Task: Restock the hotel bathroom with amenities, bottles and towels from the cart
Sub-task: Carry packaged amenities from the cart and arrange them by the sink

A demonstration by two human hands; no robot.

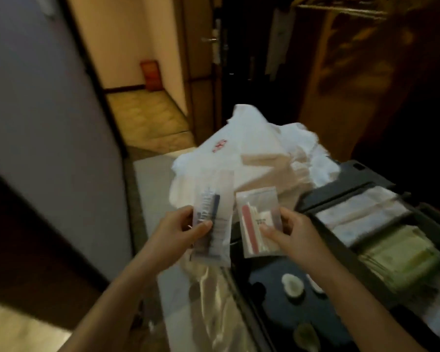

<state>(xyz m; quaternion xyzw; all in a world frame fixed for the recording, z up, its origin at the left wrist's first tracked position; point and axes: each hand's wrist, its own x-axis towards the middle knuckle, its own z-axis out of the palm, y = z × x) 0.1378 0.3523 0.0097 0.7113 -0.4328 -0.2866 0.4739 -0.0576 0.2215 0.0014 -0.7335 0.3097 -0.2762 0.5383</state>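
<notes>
My left hand (pixel 182 228) pinches a long clear packet with a comb (pixel 215 224) inside, held upright above the cart's left edge. My right hand (pixel 291 233) grips a smaller clear packet (pixel 258 219) holding a red nail file and white cotton pieces. The two packets sit side by side, nearly touching. Below and to the right lies the dark cart tray (pixel 341 196), with compartments of wrapped amenity packets (pixel 361 214) and yellow-green sachets (pixel 401 257).
A heap of white plastic bags and folded cloth (pixel 254 153) fills the cart's far end. Small round white items (pixel 292 284) lie in a dark compartment below my hands. A grey door (pixel 43 138) stands at left, a lit corridor beyond. Dark wooden doors rise behind the cart.
</notes>
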